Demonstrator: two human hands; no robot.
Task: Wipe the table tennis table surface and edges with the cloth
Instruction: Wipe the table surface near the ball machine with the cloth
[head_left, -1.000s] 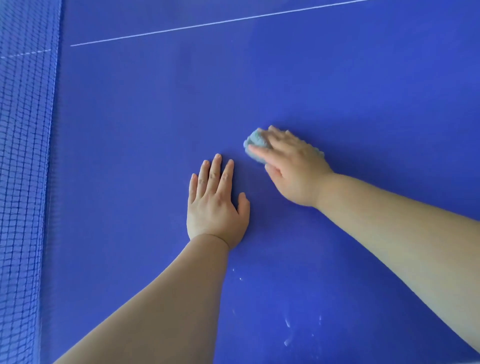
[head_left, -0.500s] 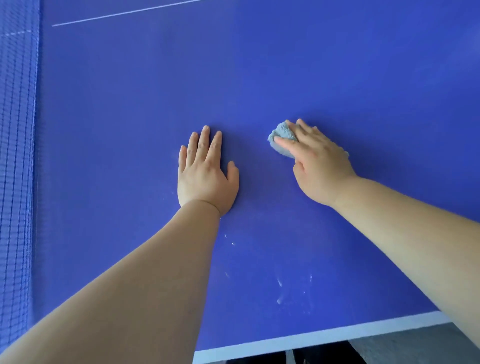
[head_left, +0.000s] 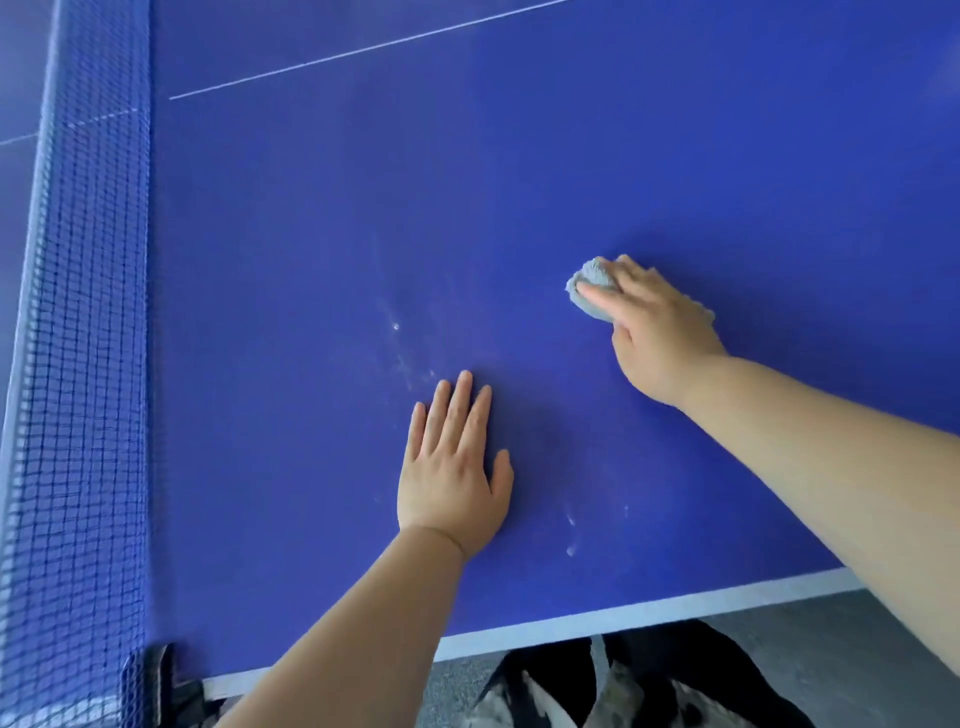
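Observation:
The blue table tennis table (head_left: 322, 218) fills the view, with pale smears and specks around the middle. A bunched grey-blue cloth (head_left: 589, 291) lies on the surface at centre right. My right hand (head_left: 654, 332) covers it and grips it, fingers over the top, pressing it to the table; only the cloth's left end shows. My left hand (head_left: 452, 467) lies flat on the table, fingers straight and together, lower and to the left of the cloth, holding nothing.
The blue net (head_left: 78, 364) stands along the left side, its post clamp (head_left: 166, 675) at the near corner. The table's white near edge (head_left: 571, 621) runs across the bottom, with grey floor and my legs below it. A thin white centre line (head_left: 363, 52) crosses the far surface.
My right hand has slid the cloth to the right, away from my left hand. The view has tilted down and shifted, so the near edge and more of the net show.

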